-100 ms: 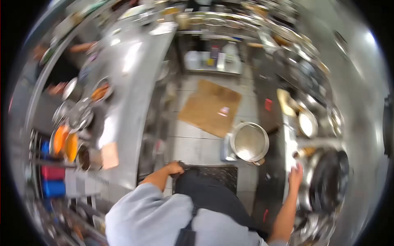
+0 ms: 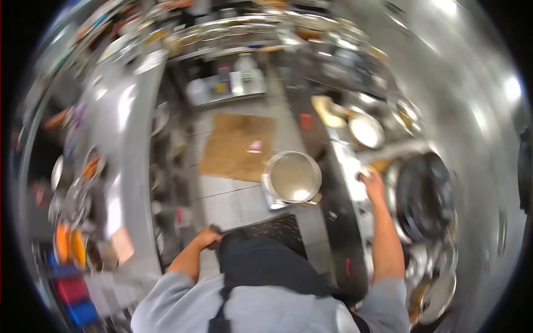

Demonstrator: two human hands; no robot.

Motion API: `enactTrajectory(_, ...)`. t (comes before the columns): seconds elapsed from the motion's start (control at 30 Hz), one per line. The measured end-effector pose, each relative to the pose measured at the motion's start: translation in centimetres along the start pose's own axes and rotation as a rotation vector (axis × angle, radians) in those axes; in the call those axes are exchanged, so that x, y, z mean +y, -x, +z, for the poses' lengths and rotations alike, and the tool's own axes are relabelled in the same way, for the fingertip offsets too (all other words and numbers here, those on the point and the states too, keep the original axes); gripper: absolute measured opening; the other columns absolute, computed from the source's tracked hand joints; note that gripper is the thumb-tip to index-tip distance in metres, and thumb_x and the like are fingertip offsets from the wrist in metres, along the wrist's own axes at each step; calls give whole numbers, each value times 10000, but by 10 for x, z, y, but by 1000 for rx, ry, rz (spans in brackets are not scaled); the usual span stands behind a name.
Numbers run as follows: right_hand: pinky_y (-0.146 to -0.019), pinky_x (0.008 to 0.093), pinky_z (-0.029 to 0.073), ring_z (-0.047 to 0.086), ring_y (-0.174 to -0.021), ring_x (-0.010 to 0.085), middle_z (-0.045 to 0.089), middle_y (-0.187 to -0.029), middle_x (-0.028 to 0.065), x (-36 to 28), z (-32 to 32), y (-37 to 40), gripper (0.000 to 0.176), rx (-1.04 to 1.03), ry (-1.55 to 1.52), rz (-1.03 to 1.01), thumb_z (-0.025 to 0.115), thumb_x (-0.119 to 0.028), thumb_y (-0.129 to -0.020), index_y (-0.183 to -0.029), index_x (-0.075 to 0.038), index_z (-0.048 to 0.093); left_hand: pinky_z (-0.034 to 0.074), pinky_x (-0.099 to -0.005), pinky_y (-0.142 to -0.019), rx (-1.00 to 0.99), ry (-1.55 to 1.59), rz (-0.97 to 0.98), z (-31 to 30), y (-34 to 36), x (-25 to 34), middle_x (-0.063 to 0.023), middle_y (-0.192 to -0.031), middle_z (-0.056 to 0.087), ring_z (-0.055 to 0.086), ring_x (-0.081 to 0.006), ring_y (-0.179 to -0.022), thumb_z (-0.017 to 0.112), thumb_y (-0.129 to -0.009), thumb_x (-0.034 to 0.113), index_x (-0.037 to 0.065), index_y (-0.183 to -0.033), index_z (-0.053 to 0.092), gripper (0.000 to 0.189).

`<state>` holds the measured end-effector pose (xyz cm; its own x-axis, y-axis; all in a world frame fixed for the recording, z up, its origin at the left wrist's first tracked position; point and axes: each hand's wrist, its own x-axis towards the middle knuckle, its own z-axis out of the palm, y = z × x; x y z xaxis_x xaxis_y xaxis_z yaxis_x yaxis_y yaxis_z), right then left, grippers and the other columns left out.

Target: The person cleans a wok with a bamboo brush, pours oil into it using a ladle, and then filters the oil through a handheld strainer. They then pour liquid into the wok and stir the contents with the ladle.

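Observation:
My left hand (image 2: 206, 237) is closed beside the dark apron (image 2: 261, 261), its fingers curled against something small and dark that blur hides. To the right, my right hand (image 2: 374, 185) is closed at a short brown handle (image 2: 380, 165) that sticks out beside a large blackened pan (image 2: 425, 194). A dark end shows by my fingertips; the exact grip is blurred. Further up the same side is a pan with pale contents (image 2: 366, 131). Below my line of sight, between the counters, stands a big metal pot (image 2: 292, 176) with cloudy liquid.
A brown cardboard sheet (image 2: 237, 145) lies on the tiled floor. Along the left runs a steel counter (image 2: 133, 161) with bowls and orange containers (image 2: 69, 244). A low shelf (image 2: 230, 97) holds bottles. Another person's arm (image 2: 57, 119) shows at far left.
My view has swung right, shifting the scene leftward. My right hand has moved up to the brown handle, from just below it. My left hand stays closed at the apron's side.

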<state>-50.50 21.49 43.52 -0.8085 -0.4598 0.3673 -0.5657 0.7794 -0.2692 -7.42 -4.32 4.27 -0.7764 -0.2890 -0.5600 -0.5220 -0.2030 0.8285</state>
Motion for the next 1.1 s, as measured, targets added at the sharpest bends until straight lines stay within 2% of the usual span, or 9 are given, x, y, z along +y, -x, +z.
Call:
enactTrajectory(0.13, -948, 433, 441, 562, -1141, 357, 603, -1190, 213, -56, 226, 108, 485, -239, -108, 482, 607, -361, -832, -1230, -89, 566, 518, -367, -737, 284, 41, -215, -158, 128, -99, -131, -967, 651, 622, -253, -847, 695, -570, 111, -15, -1119, 561, 578)
enactTrajectory(0.27, -969, 477, 429, 535, -1172, 396, 463, -1350, 240, -83, 241, 117, 749, -385, -125, 730, 654, -501, -798, -1386, -136, 368, 513, -374, -645, 391, 230, -299, -118, 160, -98, -97, -835, 643, 629, -249, -740, 653, -621, 74, 0, -959, 623, 347)
enactTrajectory(0.37, -974, 468, 430, 537, -1180, 385, 490, -1315, 239, -83, 266, 115, 892, -434, -330, 855, 684, -516, -769, -1438, -150, 221, 508, -399, -668, 255, -303, -423, -131, 149, -131, -140, -809, 661, 632, -254, -711, 634, -679, 110, -40, -926, 631, 290)
enactTrajectory(0.5, -922, 459, 458, 580, -1098, 376, 570, -1180, 233, -82, 294, 117, 930, -397, -599, 1020, 711, -402, -717, -1430, -125, 181, 496, -397, -680, 61, -635, -131, -132, 103, -107, -138, -765, 655, 628, -244, -728, 620, -693, 121, -45, -914, 636, 277)
enactTrajectory(0.57, -746, 414, 484, 597, -906, 283, 586, -1083, 168, -78, 280, 122, 901, -281, -881, 1151, 694, -346, -718, -1430, -132, 186, 496, -390, -681, -246, -1052, 102, -136, 78, -89, -123, -745, 648, 626, -238, -737, 618, -693, 120, -42, -881, 640, 250)
enactTrajectory(0.63, -631, 357, 458, 563, -794, 181, 564, -1076, 94, -83, 258, 132, 808, -166, -1288, 1224, 685, -325, -744, -1410, -174, 253, 499, -386, -689, -229, -703, -11, -121, 48, -46, -115, -759, 645, 624, -238, -745, 626, -685, 122, -34, -876, 635, 246)
enactTrajectory(0.73, -610, 355, 476, 564, -938, 202, 555, -1118, 75, -88, 208, 194, 621, -134, -1876, 1041, 609, -308, -853, -1397, -174, 343, 505, -358, -724, -198, -139, -329, -98, -16, 14, -106, -860, 636, 618, -243, -789, 660, -653, 121, -17, -955, 600, 337)
enactTrajectory(0.87, -665, 436, 536, 627, -912, 336, 517, -1209, 252, -110, 116, 285, 740, -146, -2301, 638, 594, -285, -823, -1471, -218, 242, 491, -344, -791, -394, -552, -130, -58, -62, 93, -122, -972, 619, 599, -242, -891, 708, -611, 116, -18, -1151, 526, 585)
enactTrajectory(1.1, -568, 319, 549, 648, -743, 238, 578, -1047, 242, -133, 7, 328, 898, 500, -1449, 927, 728, -279, -748, -1454, -98, 203, 438, -311, -916, -857, -433, 56, 31, -79, 211, -101, -1109, 577, 566, -223, -1018, 721, -619, 93, 36, -1296, 447, 732)
